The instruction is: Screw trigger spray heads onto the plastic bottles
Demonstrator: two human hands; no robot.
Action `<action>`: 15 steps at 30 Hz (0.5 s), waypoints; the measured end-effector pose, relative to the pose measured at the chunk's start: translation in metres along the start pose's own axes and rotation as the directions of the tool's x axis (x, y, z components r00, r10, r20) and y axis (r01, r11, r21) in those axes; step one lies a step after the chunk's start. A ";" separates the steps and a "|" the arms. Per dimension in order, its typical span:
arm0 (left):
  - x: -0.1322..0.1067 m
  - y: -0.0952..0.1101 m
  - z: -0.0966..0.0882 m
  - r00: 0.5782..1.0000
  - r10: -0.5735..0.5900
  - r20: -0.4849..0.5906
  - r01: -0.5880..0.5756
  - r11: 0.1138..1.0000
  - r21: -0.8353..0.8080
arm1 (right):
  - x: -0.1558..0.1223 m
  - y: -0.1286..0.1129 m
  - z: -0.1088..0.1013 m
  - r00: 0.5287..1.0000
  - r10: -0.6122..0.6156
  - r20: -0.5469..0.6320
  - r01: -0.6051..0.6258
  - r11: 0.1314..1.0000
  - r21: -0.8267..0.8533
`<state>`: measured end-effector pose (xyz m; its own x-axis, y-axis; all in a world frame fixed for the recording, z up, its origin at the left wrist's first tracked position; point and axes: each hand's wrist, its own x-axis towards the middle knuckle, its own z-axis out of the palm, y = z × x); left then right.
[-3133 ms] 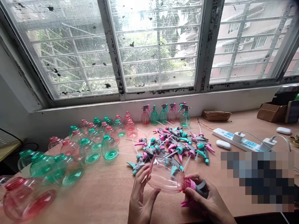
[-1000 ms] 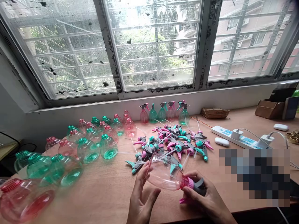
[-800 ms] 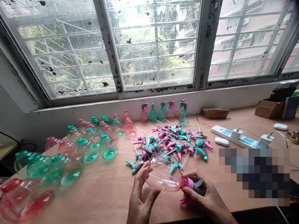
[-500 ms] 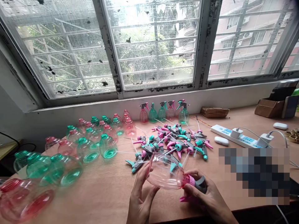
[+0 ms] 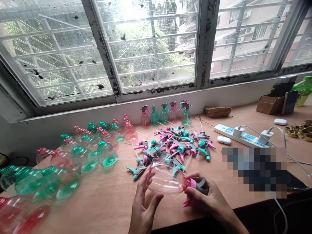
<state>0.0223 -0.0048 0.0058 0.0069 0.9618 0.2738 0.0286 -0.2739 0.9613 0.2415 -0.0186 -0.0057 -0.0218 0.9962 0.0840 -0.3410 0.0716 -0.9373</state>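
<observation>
I hold a clear pink plastic bottle (image 5: 164, 178) on its side just above the wooden table (image 5: 109, 201). My left hand (image 5: 143, 204) cups its wide base with fingers curled round it. My right hand (image 5: 207, 203) is closed on the grey and pink trigger spray head (image 5: 200, 187) that sits on the bottle's neck. A heap of loose pink, teal and grey trigger heads (image 5: 175, 148) with thin dip tubes lies just beyond the bottle.
Several empty green and pink bottles (image 5: 83, 152) lie at the left. Several finished spray bottles (image 5: 165, 113) stand by the wall under the window. A white power strip (image 5: 241, 136) with plugs, a cardboard box (image 5: 270, 104) and a blurred patch are at the right.
The view has shifted, so everything sits a little more to the left and lower. Both hands stay on the bottle and its head; the grips shift slightly, and I cannot tell whether either part has turned.
</observation>
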 end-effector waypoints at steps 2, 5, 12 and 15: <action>0.000 0.000 -0.001 1.000 -0.016 0.023 0.015 0.999 0.035 | 0.001 0.000 0.000 1.000 0.000 0.002 0.000 0.999 0.035; 0.001 -0.001 0.000 1.000 -0.012 -0.016 0.012 1.000 0.023 | 0.002 0.000 -0.001 1.000 -0.005 0.006 0.004 0.997 0.078; 0.001 0.001 0.003 1.000 0.005 -0.028 -0.004 1.000 0.027 | 0.002 -0.003 -0.001 0.998 0.007 0.060 -0.012 0.996 0.085; 0.000 0.006 0.005 0.999 -0.016 -0.028 0.017 1.000 0.016 | 0.001 -0.004 -0.001 0.997 0.037 0.062 -0.040 0.997 0.060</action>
<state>0.0271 -0.0063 0.0118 -0.0220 0.9657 0.2589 0.0442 -0.2578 0.9652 0.2435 -0.0179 -0.0018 -0.0925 0.9932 0.0703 -0.3957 0.0281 -0.9179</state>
